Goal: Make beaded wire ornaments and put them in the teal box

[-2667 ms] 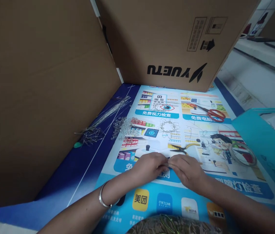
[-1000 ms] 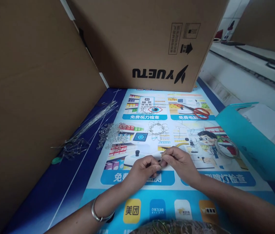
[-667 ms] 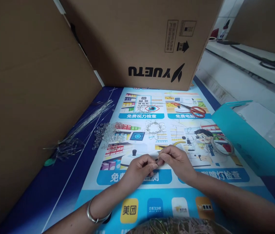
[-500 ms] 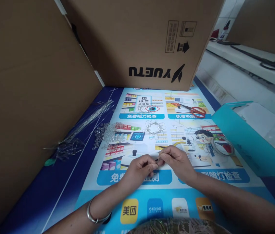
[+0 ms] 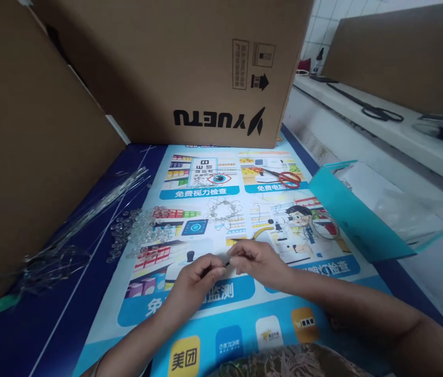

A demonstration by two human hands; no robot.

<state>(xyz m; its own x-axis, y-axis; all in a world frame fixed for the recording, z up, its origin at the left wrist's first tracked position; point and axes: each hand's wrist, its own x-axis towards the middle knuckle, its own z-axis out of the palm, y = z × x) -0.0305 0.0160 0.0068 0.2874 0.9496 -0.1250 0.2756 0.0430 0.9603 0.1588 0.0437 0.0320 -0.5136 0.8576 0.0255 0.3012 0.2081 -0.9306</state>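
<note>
Over the printed mat, my left hand (image 5: 200,277) and my right hand (image 5: 258,263) meet with fingertips almost touching. Each is closed in a pinch. A small dark sliver shows between them, too tiny and too covered by the fingers to name. Just beyond lies a ring of clear beads and thin wire (image 5: 224,210). A pile of clear beads (image 5: 143,230) spreads to the left of it. Farther left rests a bundle of thin silvery wires (image 5: 107,204), tangled at its near end.
Scissors with red handles (image 5: 290,179) lie toward the back. A round coil (image 5: 338,233) sits right of my hands, near a teal box (image 5: 366,230) holding white paper and clear plastic. Cardboard (image 5: 146,63) walls the back and left. Black scissors (image 5: 382,114) lie on the right ledge.
My view has turned to the right, so the table and both hands appear farther left. The hands stay pinched close together, with only slight finger movement.
</note>
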